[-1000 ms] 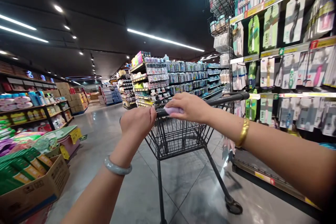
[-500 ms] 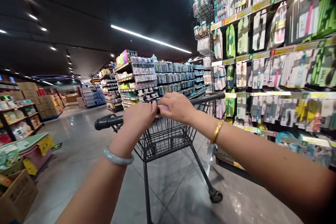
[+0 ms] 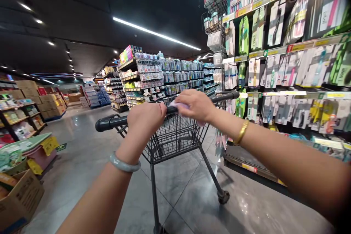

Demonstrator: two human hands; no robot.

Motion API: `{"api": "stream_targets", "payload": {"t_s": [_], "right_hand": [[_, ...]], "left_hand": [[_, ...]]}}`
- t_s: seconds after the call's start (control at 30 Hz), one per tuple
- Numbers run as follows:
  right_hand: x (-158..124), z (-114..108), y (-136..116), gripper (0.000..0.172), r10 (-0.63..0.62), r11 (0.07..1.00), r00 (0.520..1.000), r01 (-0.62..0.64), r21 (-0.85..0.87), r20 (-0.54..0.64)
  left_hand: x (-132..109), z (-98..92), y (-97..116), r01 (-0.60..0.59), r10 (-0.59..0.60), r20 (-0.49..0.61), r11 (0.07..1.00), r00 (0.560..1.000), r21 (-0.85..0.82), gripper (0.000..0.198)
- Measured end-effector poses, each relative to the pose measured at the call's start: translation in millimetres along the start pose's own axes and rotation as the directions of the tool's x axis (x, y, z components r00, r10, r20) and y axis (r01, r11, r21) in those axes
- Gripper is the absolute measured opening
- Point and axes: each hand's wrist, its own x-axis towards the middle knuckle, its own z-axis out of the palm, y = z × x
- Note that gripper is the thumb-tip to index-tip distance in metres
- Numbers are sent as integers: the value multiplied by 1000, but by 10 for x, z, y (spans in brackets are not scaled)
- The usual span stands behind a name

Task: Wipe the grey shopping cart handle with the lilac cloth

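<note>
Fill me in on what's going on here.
A person in a shop stands at a dark metal wire shopping cart. Their left hand is closed around its black cylindrical handlebar, while their right hand holds a soft, pale purple cloth against the same bar, close beside the left. The cart stands on a glossy grey tiled floor, with a tall display rack of small hanging packs to the right.

1. The grey floor point(image 3: 90, 146) is shiny in many places.
2. The ceiling point(image 3: 82, 3) is dark; a long white lamp point(image 3: 156, 33) is lit there.
3. At right stands a tall shelf point(image 3: 246, 156).
</note>
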Motion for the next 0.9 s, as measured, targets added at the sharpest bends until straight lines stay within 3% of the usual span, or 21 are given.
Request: {"api": "stream_targets", "payload": {"t_s": [0.07,0.1,0.17,0.2,0.23,0.33,0.43,0.47,0.5,0.57,0.63,0.67,0.73,0.8,0.87,0.9], "right_hand": [[-134,-110,306,37,194,980,981,-194,42,1],[-187,-134,413,37,307,952,949,-305,34,-74],[-242,-93,436,36,444,891,861,-454,18,-249],[-242,-34,352,35,438,888,846,-459,2,-303],[-231,39,229,34,387,908,860,-419,-26,-333],[-202,181,-76,31,57,976,946,-119,-181,-319],[-299,30,125,36,-164,969,978,135,-209,-132],[-351,-66,285,36,-126,978,988,108,-181,-86],[-397,-161,446,37,8,986,995,-24,-162,-96],[-440,-288,647,37,294,935,939,-321,-151,-178],[-391,-272,563,39,437,864,865,-480,-152,-246],[-335,-210,417,41,443,857,858,-490,-159,-258],[-200,-40,31,40,387,888,893,-428,-169,-232],[-102,76,-269,36,201,946,954,-248,-209,-220],[-95,44,-303,35,37,976,992,-61,-211,-117],[-122,-29,-216,35,28,982,998,-39,-186,-62]], "left_hand": [[-27,-28,-21,30,-30,8,1000,1000,-9,69],[-35,-41,-17,43,-43,6,999,999,-12,69],[-42,-60,12,58,-58,-1,998,998,-9,69],[-42,-66,28,60,-60,-2,998,998,-5,69],[-41,-69,39,59,-59,-2,998,998,4,69],[-41,-65,16,39,-39,-12,999,999,30,69],[-49,-52,-73,-1,1,-12,1000,1000,19,68],[-52,-48,-100,-5,5,-7,1000,1000,15,68],[-56,-45,-119,-2,2,-5,1000,1000,15,68],[-60,-42,-124,20,-20,-10,1000,1000,18,68],[-61,-43,-91,33,-33,-18,999,999,11,68],[-61,-43,-69,37,-37,-19,999,999,5,68],[-62,-45,-38,29,-29,-32,1000,999,7,69],[-68,-48,-50,-4,5,-36,1000,999,28,70],[-78,-53,-112,-46,47,-23,998,999,46,71],[-85,-57,-155,-61,61,-9,997,998,48,70]]}}
